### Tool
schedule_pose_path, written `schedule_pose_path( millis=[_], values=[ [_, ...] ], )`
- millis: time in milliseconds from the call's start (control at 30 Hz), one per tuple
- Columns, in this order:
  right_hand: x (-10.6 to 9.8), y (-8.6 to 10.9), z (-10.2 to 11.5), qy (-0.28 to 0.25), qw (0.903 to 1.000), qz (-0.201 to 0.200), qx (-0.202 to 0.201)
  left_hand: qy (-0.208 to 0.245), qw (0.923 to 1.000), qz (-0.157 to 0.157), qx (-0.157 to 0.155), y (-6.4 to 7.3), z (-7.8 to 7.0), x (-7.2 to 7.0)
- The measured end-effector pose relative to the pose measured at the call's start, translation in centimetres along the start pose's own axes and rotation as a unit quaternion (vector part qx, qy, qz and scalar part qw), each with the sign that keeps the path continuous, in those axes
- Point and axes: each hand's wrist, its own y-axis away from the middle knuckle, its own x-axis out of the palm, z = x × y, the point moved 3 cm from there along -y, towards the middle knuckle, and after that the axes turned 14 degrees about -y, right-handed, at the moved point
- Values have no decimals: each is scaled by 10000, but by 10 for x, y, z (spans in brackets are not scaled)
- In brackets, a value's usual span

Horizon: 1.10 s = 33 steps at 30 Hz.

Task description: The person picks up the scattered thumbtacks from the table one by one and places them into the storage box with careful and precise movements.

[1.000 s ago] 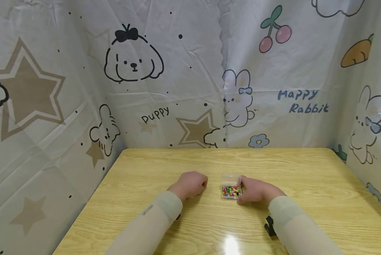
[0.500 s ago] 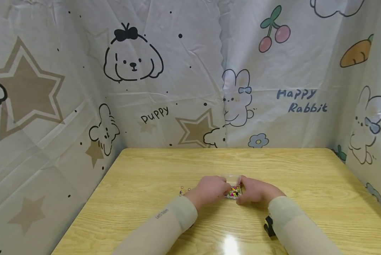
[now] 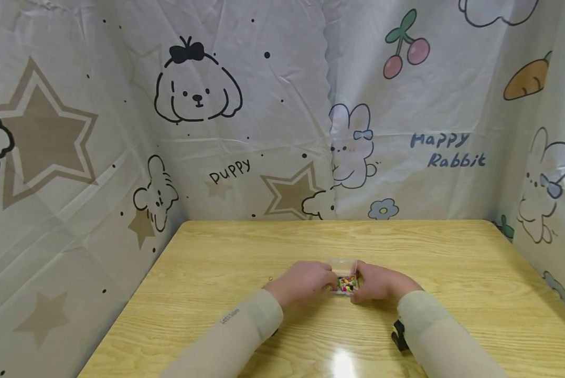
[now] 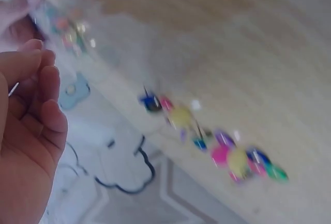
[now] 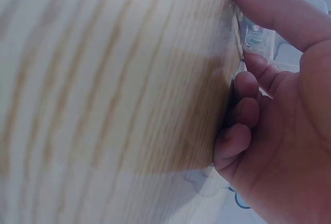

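Note:
A small clear plastic box [image 3: 342,294] with its lid raised stands on the wooden table, full of brightly coloured thumbtacks [image 3: 346,284]. My right hand [image 3: 379,283] grips it from the right side, thumb in front and fingers behind; part of the clear wall shows past the thumb in the right wrist view. At the box's left edge is my left hand [image 3: 305,282], its thumb and fingertips drawn together. A thin silver sliver [image 4: 14,88], like a tack's point, shows between the thumb and the curled fingers. Several more thumbtacks [image 4: 238,162] lie in a row on the table beside this hand.
The wooden table [image 3: 225,247] extends around both hands. Printed cloth curtains [image 3: 282,105] hang along its back and both sides. Dark wrist-camera mounting [image 3: 399,336] sits under the right wrist.
My left hand has moved right from the row of tacks to the box, fingers reaching in, then drawn slightly back left. The right hand has kept its hold on the box.

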Motion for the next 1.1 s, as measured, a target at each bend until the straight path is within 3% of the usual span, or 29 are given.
schedule_pose_path(
  millis=[267,433,867,1100],
  values=[
    [-1,1,-1,-114,9999,-14,14,339,9970,290,-627,22,43,7],
    [0,0,-2,-220,9997,20,97,515,9934,545,-863,39,61,19],
    [2,2,0,-205,9997,5,120,593,9876,974,-1084,60,72,24],
    [4,2,0,-149,9998,-70,69,406,9896,897,-1051,60,73,33]
  ],
)
